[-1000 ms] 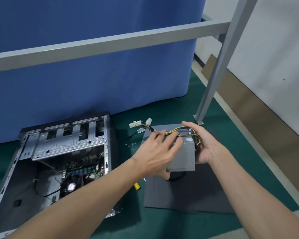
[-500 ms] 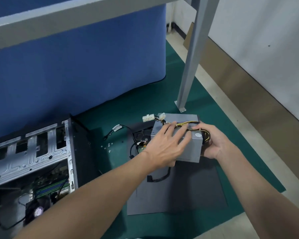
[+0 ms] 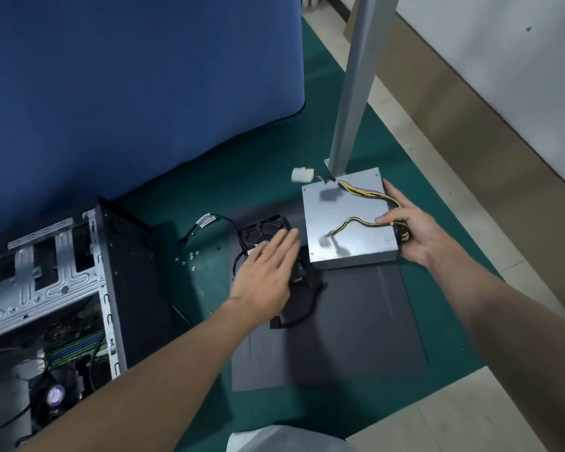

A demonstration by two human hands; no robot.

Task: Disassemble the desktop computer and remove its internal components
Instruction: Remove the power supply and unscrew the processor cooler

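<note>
Power supply [image 3: 349, 223] is right of centre, its near edge over the dark side panel [image 3: 340, 321]. My right hand [image 3: 411, 230] grips its right edge, thumb on top beside the yellow-black cables [image 3: 362, 192]. My left hand [image 3: 268, 265], blurred, fingers straight and spread, is above the black fan [image 3: 261, 228]. Loose screws [image 3: 191, 256] lie on the green mat [image 3: 209, 197]; the open case [image 3: 62, 288] occupies lower left.

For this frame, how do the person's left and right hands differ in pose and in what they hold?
The left hand is flat with straight fingers and holds nothing; the right hand curls around the right edge of the grey power supply. The left hand lies over the black fan and looks blurred; the right hand is sharp, its thumb on the yellow-black wires. Both are bare and reach out over the green mat.
</note>
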